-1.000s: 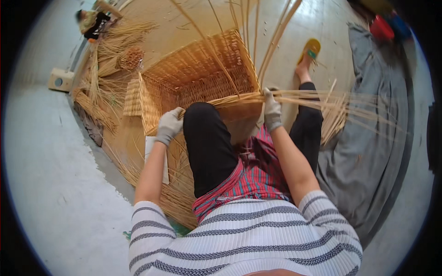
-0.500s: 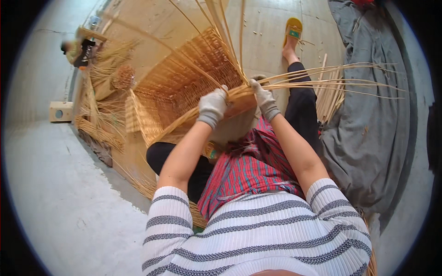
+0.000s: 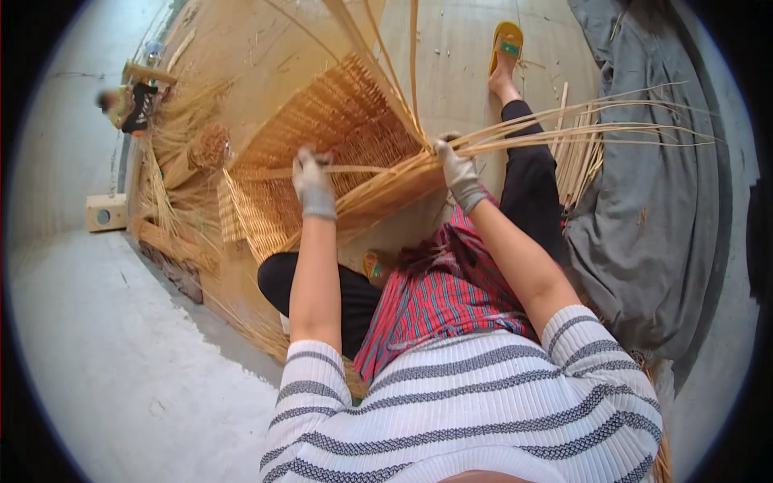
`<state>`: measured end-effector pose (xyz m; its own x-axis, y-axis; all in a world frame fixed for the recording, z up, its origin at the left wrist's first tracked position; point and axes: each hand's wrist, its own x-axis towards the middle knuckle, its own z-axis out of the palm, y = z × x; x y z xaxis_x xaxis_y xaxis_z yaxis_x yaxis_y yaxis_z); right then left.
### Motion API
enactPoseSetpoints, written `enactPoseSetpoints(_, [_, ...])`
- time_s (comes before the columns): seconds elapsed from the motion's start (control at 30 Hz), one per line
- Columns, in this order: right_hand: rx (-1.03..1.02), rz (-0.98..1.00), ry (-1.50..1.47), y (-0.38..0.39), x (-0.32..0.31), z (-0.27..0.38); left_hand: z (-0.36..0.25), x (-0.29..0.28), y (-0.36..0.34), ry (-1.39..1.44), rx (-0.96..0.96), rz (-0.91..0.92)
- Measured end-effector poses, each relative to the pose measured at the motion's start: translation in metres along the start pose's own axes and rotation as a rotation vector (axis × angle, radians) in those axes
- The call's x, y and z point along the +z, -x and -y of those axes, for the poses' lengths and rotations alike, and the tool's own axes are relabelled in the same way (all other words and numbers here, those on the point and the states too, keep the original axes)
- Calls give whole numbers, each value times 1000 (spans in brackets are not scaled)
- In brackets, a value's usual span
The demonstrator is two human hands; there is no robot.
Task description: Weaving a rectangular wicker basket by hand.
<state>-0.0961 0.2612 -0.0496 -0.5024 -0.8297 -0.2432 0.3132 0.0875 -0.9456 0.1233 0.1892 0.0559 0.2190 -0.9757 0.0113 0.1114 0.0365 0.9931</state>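
The left hand [image 3: 310, 171] grasps a cane [image 3: 354, 169] crossing the basket [image 3: 374, 129]; the right hand [image 3: 456, 167] clenches strands [image 3: 487, 148] at its corner. Visible walls [image 3: 294, 121] are woven; upright canes [image 3: 414, 64] beyond both hands remain unwoven.

- Readable lettering, numbers or brands: none that I can make out.
- Yellow slipper [image 3: 505, 37], on my right foot: green patch [image 3: 509, 49] on the strap, bearing a small pale mark, too small for me to read.
- Pale surface [image 3: 72, 145] to my left: faint column of dark marks [image 3: 113, 175] above a pale box [image 3: 117, 211]; whether writing, I cannot tell.
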Motion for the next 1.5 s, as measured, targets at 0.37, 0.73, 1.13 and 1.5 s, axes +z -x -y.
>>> enactPoseSetpoints(0.37, [25,130,-228,-12,-17,-29,38,62,34,-778,562,930])
enactPoseSetpoints(0.73, [-706,278,924,72,-68,82,28,46,29,-1111,576,1025])
enactPoseSetpoints(1.13, [-506,478,1625,11,-86,115,28,56,42,-1010,598,949])
enactPoseSetpoints(1.5, [-915,167,1180,-19,-87,109,33,79,65,-667,152,726])
